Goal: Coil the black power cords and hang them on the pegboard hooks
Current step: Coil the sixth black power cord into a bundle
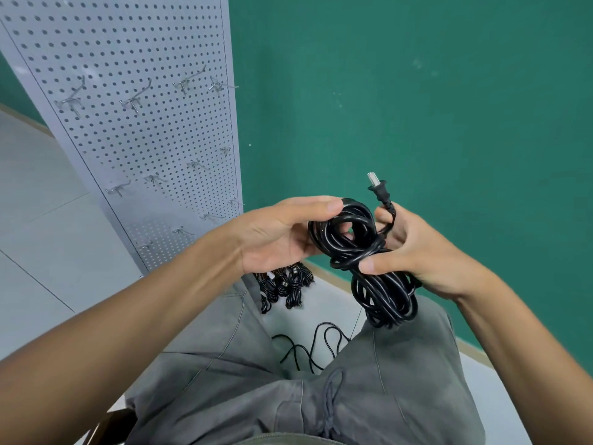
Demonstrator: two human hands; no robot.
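Note:
A black power cord [378, 284] is wound into a long coil in front of me, above my lap. My left hand [282, 232] grips the coil's upper loop, thumb on top. My right hand [414, 248] pinches the coil at its wrapped middle, and the cord's plug end [380, 192] sticks up past its fingers. The grey pegboard [134, 130] stands to the left, with several bare metal hooks [136, 99] on it.
Several coiled black cords [284, 287] lie on the floor at the pegboard's foot. A loose black cord [308, 348] trails on the floor between my knees. A green wall [417, 91] is ahead; pale floor tiles [38, 226] spread to the left.

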